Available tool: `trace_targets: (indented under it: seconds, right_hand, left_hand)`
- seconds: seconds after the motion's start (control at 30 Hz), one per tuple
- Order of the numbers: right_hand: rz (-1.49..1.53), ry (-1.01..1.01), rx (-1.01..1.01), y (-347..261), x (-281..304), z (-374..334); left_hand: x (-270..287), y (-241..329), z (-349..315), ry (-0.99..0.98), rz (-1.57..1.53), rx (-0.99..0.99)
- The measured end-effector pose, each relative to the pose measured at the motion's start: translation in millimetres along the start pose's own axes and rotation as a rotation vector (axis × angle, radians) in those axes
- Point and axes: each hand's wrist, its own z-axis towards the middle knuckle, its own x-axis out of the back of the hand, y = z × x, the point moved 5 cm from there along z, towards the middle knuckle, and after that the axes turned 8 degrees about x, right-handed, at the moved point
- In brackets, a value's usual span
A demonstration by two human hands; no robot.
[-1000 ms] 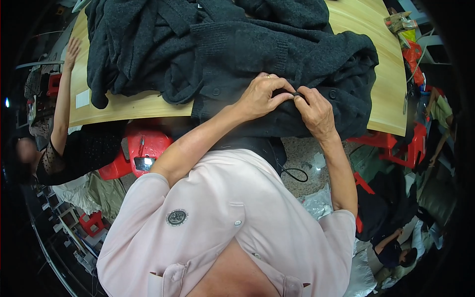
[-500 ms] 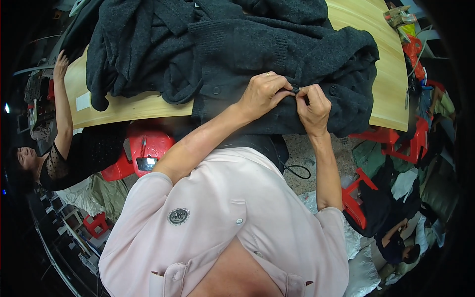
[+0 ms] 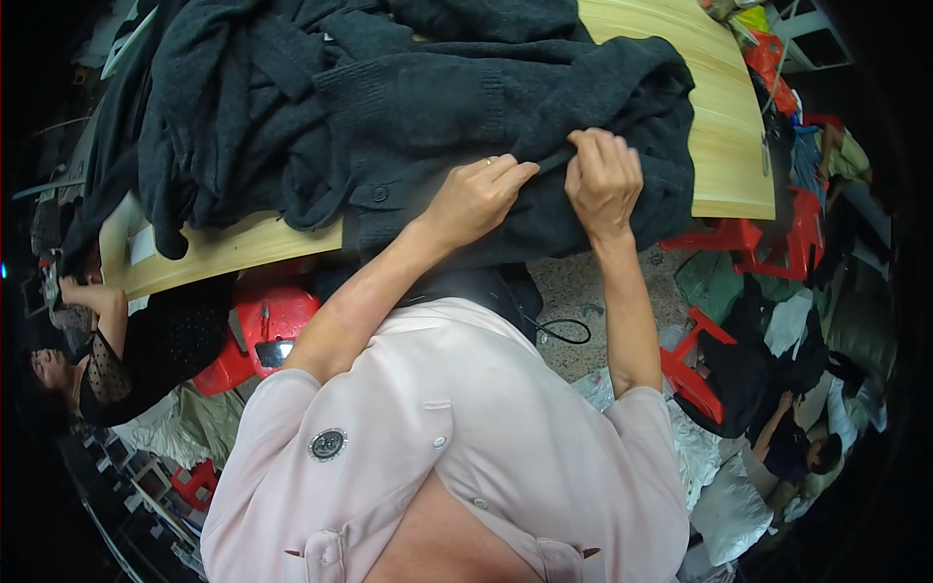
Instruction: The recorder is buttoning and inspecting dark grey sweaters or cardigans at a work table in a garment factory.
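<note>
A dark grey knitted cardigan [image 3: 418,107] with ribbed bands and a pocket lies bunched along the near side of the table. One of its round buttons [image 3: 380,193] shows left of my hands. My left hand [image 3: 476,202], a ring on one finger, is closed in a pinch on the cardigan's front edge. To its right, my right hand [image 3: 604,183] has its fingers curled down on the same front, a short gap from the left. A raised fold of knit runs between the two hands. The right fingertips are partly hidden and slightly blurred.
The wooden table [image 3: 734,146] ends just before my waist. Red stools [image 3: 277,316] stand below its edge on both sides. A co-worker [image 3: 107,360] is at the left, and another person [image 3: 792,447] sits far right among bags and cloth.
My hands were close together at a button and have moved apart, the right one lifting slightly away. The co-worker's arm at the left has come down. The whole view has shifted a little.
</note>
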Motion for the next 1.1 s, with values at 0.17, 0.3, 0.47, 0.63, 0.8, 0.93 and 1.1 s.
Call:
trace_targets:
  seconds: [0.17,0.3,0.47,0.63,0.8,0.93,1.1]
  right_hand:
    - [0.051,0.042,0.011,31.4,1.2,11.2]
    - [0.220,-0.124,0.042,13.0,-4.6,12.3]
    - [0.175,0.075,-0.024,7.6,-10.5,4.1]
    - [0.013,0.237,0.089,20.0,1.1,26.6]
    - [-0.009,0.229,0.065,60.8,16.0,25.3]
    - [0.046,0.245,0.118,56.5,45.1,15.8]
    - [0.110,-0.210,-0.102,70.4,23.5,-33.1]
  left_hand:
    - [0.9,1.5,-2.6,-0.018,0.017,-0.006]
    - [5.9,0.2,1.0,0.049,-0.026,0.057]
    - [4.8,3.1,0.1,0.082,-0.024,0.037]
    - [4.0,2.4,-3.5,0.068,0.024,0.022]
    - [3.3,5.7,-4.9,0.026,0.088,-0.023]
    - [8.6,9.2,-1.6,-0.017,0.140,0.040]
    - [2.6,33.1,29.4,-0.093,0.293,0.026]
